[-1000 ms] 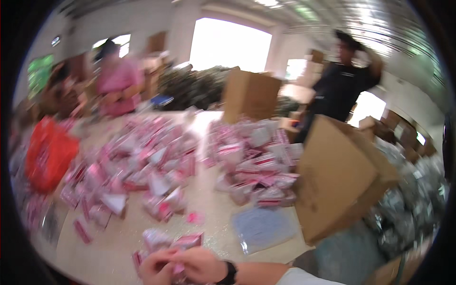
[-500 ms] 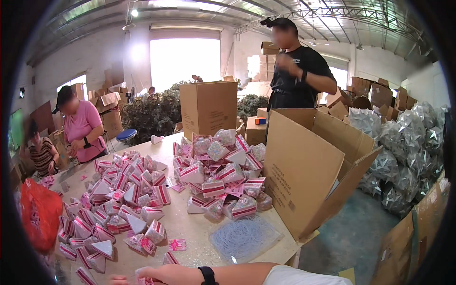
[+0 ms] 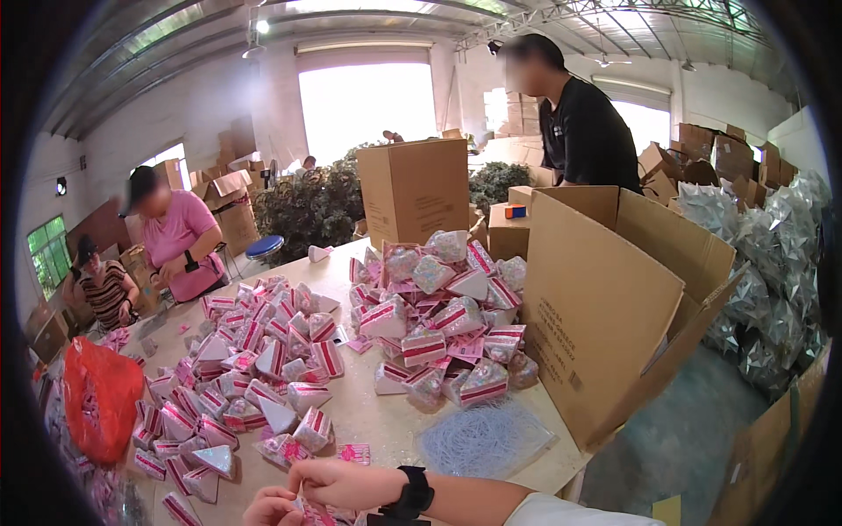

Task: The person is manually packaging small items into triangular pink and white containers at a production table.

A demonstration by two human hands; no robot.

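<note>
1. At the far left we see a red plastic bag [image 3: 101, 399] resting on the table [image 3: 386, 421], with a person in a striped top and a person in a pink top working behind it.
2. Next comes a spread of pink-and-white wedge-shaped boxes [image 3: 254, 368] lying loose across the tabletop.
3. At the lower edge our left hand [image 3: 274, 507] is curled, its fingers closed on a small pink wedge box [image 3: 314, 511] that sits just above the table's near rim.
4. Our right hand [image 3: 338, 482] lies just above and touching the left one, fingers pinched on the same box; a black wristband [image 3: 414, 493] circles that wrist.
5. Further right, a second heap of wedge boxes [image 3: 443, 329] is piled higher, with a clear bag of white strings [image 3: 482, 438] lying in front of it.
6. At the right a large open cardboard carton [image 3: 614, 307] stands tilted at the table's edge, and a person in a black shirt stands behind it.
</note>
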